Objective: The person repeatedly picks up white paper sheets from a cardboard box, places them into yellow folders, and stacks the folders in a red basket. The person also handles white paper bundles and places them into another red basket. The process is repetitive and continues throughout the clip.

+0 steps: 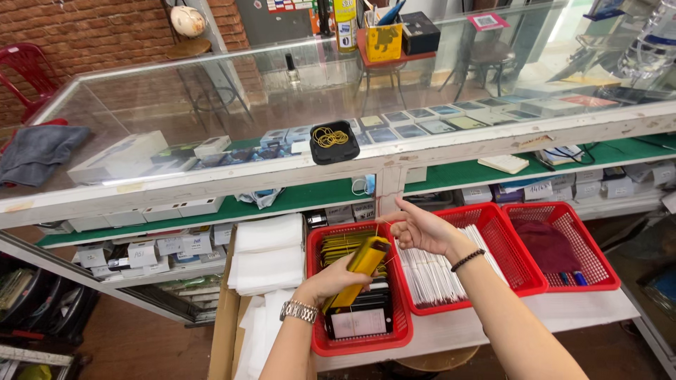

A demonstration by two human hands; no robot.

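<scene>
The person's left hand (336,280) is closed around a slim yellow packet (360,271), gripping it from below so it slants up and away over the left red basket (359,341); held that way, its upper end is free for the other hand to work on. The right hand (421,229) is raised just beside that end, fingers pinched narrow on a thin rubber band (384,236) that seems to run down towards the packet, though the strand is too fine for me to follow fully. The basket beneath holds more yellow packets (338,248) standing on edge at the back and dark flat packs with a white label (357,322) in front, so the stock sits right under the hands. The middle red basket (524,278) beside it is packed with white sleeves (431,276) filed upright, and a third red basket (598,271) holds a maroon cloth (548,246). All three rest on a low white board (479,322), with a pile of white foam sheets (267,262) to the left. Above stands a long glass counter (211,105) with a worn white frame; a black tray of rubber bands (334,141) sits on the glass within easy reach, and a grey cloth (36,151) lies at the far left end. Small boxes fill the green-lined shelves (451,176) below the glass. Beyond are a brick wall (91,35), a red plastic chair (28,67) and stools.
</scene>
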